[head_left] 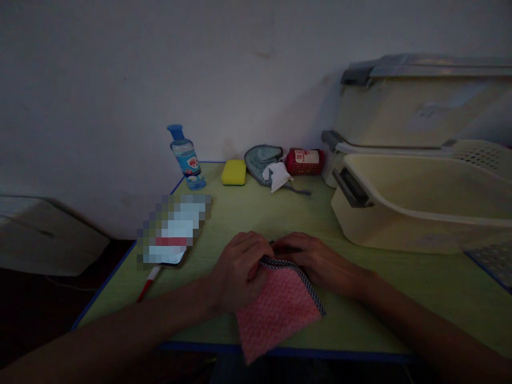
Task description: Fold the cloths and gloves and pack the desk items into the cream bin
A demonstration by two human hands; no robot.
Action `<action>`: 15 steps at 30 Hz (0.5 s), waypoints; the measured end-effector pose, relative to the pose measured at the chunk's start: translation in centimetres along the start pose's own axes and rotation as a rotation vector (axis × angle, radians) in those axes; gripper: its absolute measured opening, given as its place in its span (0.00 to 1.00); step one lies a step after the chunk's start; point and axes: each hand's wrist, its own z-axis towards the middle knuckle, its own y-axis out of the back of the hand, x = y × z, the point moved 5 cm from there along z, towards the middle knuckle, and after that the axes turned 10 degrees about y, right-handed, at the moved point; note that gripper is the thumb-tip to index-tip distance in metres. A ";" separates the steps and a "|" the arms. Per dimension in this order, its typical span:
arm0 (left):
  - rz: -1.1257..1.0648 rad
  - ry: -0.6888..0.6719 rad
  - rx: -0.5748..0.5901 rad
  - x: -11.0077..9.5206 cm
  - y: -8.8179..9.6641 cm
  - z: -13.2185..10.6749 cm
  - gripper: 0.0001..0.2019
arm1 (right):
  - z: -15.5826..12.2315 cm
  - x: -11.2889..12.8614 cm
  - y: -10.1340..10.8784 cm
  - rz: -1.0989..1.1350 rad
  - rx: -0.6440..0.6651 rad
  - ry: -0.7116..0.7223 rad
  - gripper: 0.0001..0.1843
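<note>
A pink textured cloth (280, 309) with a black-and-white checked edging hangs toward the front edge of the table. My left hand (244, 272) is closed on its upper left part, the fingers wrapped over the fabric. Just behind the edging, my right hand (316, 261) has its fingers curled together, close to the left fingertips. Something dark shows between the right thumb and forefinger, too dim and covered to name. Part of the cloth is hidden under the left hand.
On the table (224, 213) lie a phone (176, 229) with a red-and-white cable (152, 277), a blue bottle (188, 160), a yellow sponge (234, 173), a grey mesh item (260, 160), a white piece (278, 176) and a red container (305, 161). Cream bins (400, 234) stand right.
</note>
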 end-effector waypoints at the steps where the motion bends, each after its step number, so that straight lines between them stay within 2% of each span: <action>1: 0.006 0.009 0.001 0.1 0.0 0.0 0.07 | 0.0 0.0 0.0 0.001 -0.003 0.005 0.16; 10: 0.030 0.072 -0.026 0.4 0.2 -0.3 0.09 | 0.1 0.1 0.2 0.035 -0.013 0.012 0.14; 15: 0.051 0.164 0.001 0.8 0.0 -0.2 0.09 | 0.1 -0.1 0.3 0.080 -0.050 -0.029 0.15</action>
